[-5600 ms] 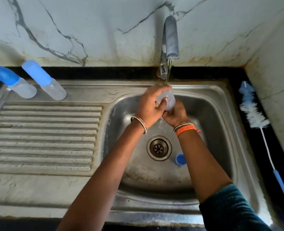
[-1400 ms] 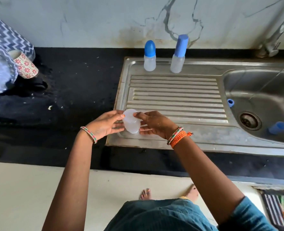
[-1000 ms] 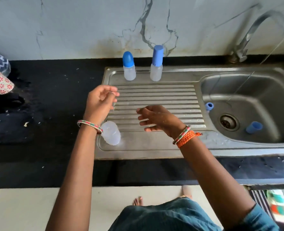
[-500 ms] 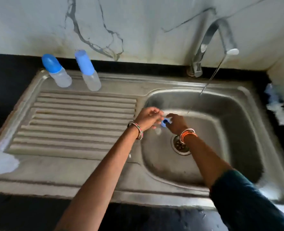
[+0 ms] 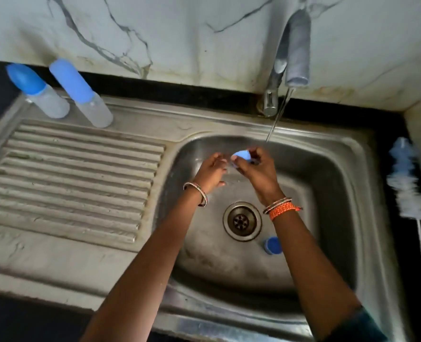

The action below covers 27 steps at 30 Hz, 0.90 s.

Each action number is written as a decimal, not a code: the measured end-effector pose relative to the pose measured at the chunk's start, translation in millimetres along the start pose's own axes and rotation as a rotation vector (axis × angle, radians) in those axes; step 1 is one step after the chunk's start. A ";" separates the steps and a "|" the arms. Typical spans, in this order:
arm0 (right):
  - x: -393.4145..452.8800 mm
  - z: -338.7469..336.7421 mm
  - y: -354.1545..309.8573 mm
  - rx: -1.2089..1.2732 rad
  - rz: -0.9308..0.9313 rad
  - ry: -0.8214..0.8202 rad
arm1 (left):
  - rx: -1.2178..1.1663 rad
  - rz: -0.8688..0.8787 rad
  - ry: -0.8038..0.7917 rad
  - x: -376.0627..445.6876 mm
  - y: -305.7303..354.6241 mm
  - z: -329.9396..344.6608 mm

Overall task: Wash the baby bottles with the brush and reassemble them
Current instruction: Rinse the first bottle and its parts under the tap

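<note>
Right hand pinches small blue bottle part — probably a collar, blurred — over sink basin, just below tap stream. Left hand beside it, fingers loosely curled; contact unclear. Two capped bottles on drainboard — brush right.

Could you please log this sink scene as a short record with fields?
right hand: pinches small blue bottle part over the basin
left hand: beside the part; grip unclear
tap: running, thin stream
blue cap: lying in sink, right of drain
capped bottles: two, upright behind draining board
bottle brush: on counter, right of sink
</note>
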State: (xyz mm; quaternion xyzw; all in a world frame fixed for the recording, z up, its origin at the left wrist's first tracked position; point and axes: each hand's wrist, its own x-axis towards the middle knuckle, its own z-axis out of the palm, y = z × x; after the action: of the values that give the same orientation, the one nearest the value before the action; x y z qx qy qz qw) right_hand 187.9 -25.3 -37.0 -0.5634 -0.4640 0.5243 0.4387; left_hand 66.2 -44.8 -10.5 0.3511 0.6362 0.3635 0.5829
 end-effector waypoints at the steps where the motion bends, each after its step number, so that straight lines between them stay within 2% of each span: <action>1: -4.4 -7.1 -11.0 0.040 -0.007 -0.011 | -0.022 0.010 -0.034 -0.8 6.8 9.9; 6: -19.0 -35.2 -39.6 0.202 0.068 -0.071 | -0.133 0.024 -0.128 -5.7 24.7 40.2; 9: -23.3 -53.8 -44.2 0.469 0.189 -0.168 | -0.272 0.037 -0.164 -2.2 28.0 53.8; 11: -23.0 -61.1 -45.1 0.561 0.226 -0.194 | -0.388 -0.011 -0.192 1.4 29.6 61.2; 13: -20.0 -59.8 -44.2 0.440 0.228 -0.139 | -0.424 -0.062 -0.218 3.1 25.9 66.9; 15: -17.2 -51.1 -40.8 0.254 0.198 -0.003 | -0.474 -0.095 -0.199 0.2 20.5 72.1; 18: -12.2 -38.1 -39.6 0.024 0.115 0.146 | -0.484 -0.051 -0.119 -5.8 20.8 82.5; 20: -11.4 -37.7 -40.5 -0.027 0.067 0.074 | -0.469 -0.002 -0.050 -3.5 21.7 83.4; 23: -14.6 -41.2 -39.6 0.039 0.029 -0.147 | -0.490 -0.082 0.007 4.8 25.3 72.8; 25: -15.6 -42.2 -39.5 0.038 0.023 -0.124 | -0.436 -0.153 -0.023 6.1 28.6 68.5; 27: -13.6 -38.8 -44.2 0.043 0.052 -0.002 | -0.435 -0.177 -0.059 2.8 30.3 69.3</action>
State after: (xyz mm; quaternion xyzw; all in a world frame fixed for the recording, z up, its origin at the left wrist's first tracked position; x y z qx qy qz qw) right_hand 223.6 -30.8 11.4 -0.5652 -0.4383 0.5460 0.4363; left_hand 135.8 -23.8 10.7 0.1705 0.5542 0.4289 0.6927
